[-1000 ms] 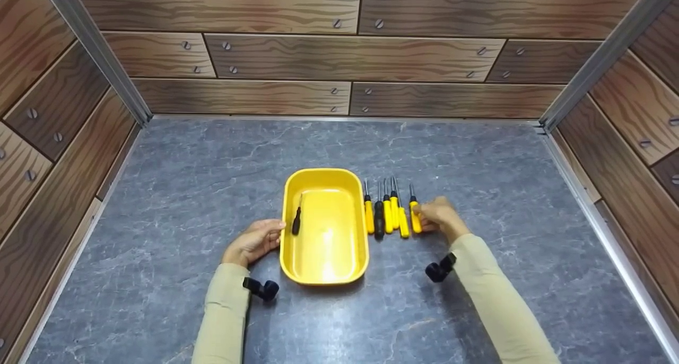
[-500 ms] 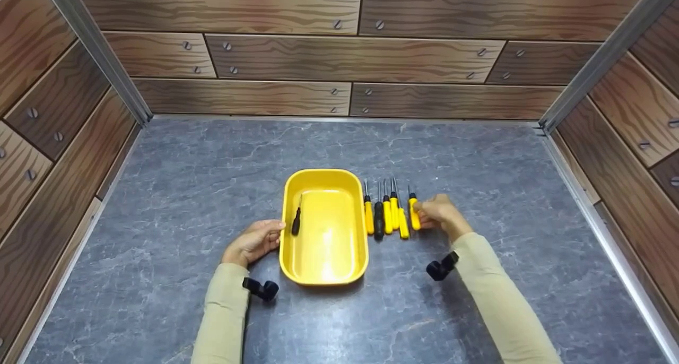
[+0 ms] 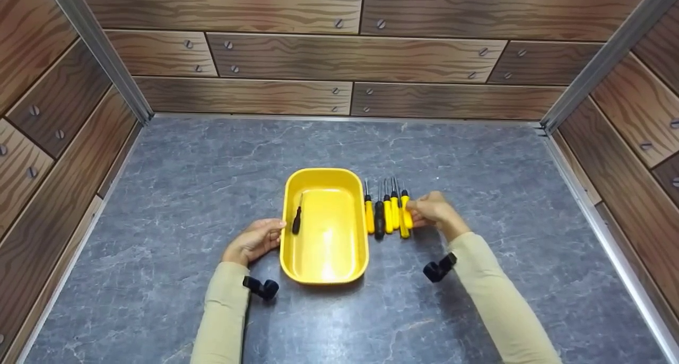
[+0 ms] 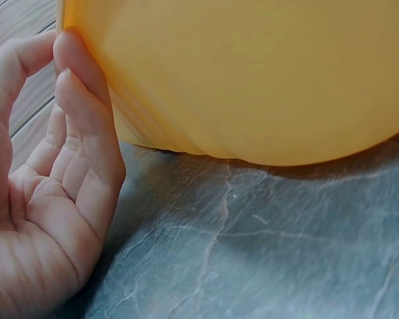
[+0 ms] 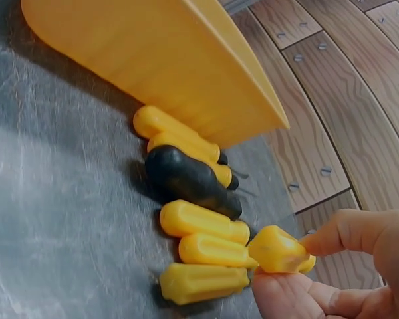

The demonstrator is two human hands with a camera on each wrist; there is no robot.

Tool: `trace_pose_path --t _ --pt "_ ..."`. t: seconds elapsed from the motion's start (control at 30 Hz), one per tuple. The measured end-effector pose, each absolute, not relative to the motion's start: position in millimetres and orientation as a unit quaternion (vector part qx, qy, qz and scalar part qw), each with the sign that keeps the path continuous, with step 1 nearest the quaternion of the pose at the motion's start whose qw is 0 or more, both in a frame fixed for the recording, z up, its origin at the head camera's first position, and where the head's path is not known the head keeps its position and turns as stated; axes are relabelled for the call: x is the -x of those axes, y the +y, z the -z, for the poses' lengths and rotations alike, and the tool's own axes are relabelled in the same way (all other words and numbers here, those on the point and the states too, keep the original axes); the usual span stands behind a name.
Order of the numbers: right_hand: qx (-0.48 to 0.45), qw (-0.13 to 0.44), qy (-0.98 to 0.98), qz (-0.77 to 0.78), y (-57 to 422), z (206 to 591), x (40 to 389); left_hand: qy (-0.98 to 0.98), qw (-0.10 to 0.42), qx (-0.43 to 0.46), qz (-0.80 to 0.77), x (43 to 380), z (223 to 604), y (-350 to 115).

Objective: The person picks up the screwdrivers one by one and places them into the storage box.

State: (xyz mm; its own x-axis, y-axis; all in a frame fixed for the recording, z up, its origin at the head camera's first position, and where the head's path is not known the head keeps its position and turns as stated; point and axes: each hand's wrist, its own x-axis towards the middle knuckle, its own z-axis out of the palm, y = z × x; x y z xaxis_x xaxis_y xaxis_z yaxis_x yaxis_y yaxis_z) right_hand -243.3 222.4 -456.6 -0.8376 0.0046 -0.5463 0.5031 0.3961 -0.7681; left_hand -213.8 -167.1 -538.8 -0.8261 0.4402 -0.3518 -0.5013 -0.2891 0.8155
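The right hand (image 3: pixel 432 207) is pinching a yellow-handled screwdriver (image 5: pixel 277 249) at the right end of a row of screwdrivers (image 3: pixel 388 218) lying just right of a yellow plastic bin (image 3: pixel 329 215), whose left rim the left hand (image 3: pixel 257 239) is gripping. One black-handled screwdriver (image 3: pixel 296 222) is lying inside, toward the left wall; with the others outside on the grey marbled tabletop (image 3: pixel 212 162), the work is apparently only beginning.

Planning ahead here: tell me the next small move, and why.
Probably carry the yellow-handled screwdriver leftward over the other screwdrivers to the yellow tray: the right hand pinches it, the left hand holds the tray's side, and a small black screwdriver lies inside with room beside it.
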Motion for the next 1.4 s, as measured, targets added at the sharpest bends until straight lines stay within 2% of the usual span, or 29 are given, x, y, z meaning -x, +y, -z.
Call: trace_pose_path --t 0.43,1.4 --pt "-0.136 0.250 0.803 0.523 208 448 241 0.526 0.295 0.024 -0.797 214 537 -168" --pt "-0.102 0.238 0.809 0.527 190 434 239 0.519 0.299 0.029 -0.800 214 537 -167"
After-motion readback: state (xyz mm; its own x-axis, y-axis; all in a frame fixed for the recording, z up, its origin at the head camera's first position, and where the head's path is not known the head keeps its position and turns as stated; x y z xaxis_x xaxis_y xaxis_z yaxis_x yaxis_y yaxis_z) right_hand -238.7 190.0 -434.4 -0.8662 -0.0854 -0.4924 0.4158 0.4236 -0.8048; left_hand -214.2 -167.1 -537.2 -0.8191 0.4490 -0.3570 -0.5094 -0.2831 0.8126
